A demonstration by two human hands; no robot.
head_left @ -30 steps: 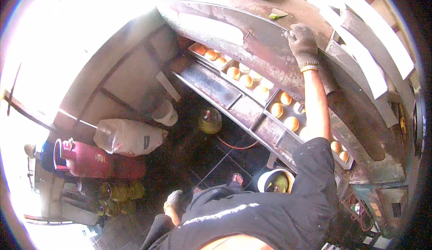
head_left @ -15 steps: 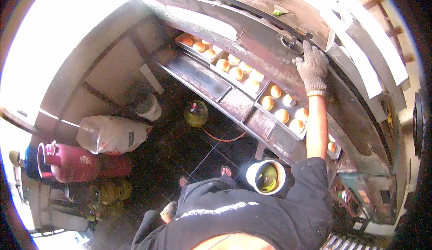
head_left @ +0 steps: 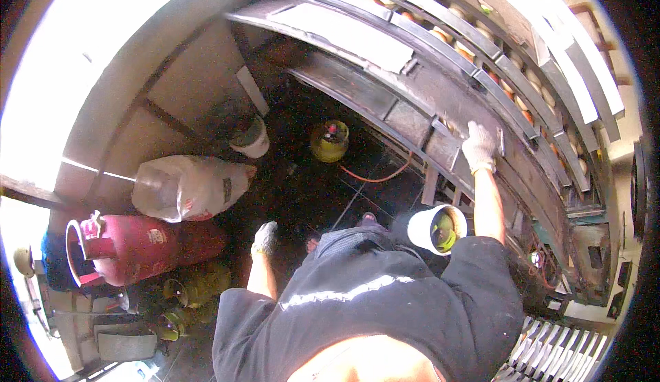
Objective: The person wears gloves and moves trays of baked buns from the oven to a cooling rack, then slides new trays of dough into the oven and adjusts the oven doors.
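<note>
Dim workspace with a dark tiled floor (head_left: 347, 206), viewed from above through a round fisheye; strong white glare at ten o'clock. Nearest, at six o'clock, a black shirt (head_left: 364, 279). At half past seven, a gloved left hand (head_left: 264, 237), hanging apart from everything, with nothing visible in its grasp; cannot tell how far open. At four, a white bucket (head_left: 421, 229) with something yellow-green inside.

Farther out, between two and three, a gloved right hand (head_left: 479, 148), at the surface of a long metal oven door (head_left: 447, 86); cannot tell whether curled around anything or merely resting there. Between one and two, the door itself, folded down, with a pale oblong window (head_left: 347, 35) toward twelve. Beyond, at half past one, tiers of trays (head_left: 505, 100) carrying round buns (head_left: 465, 50).

Probably heavy and stiff, being sheet metal, and likely hot; apt to drop fast once past its balance point. Not fragile, except perhaps at the window. Best gripped by the free edge or the handle-like fitting (head_left: 500, 141) just beside the right hand, with gloves on.

Compared with half a second ago: door swung down from a more upright position, upper trays now exposed behind it, lower trays out of sight, right hand lowered along with it, left hand farther out from the shirt.
</note>
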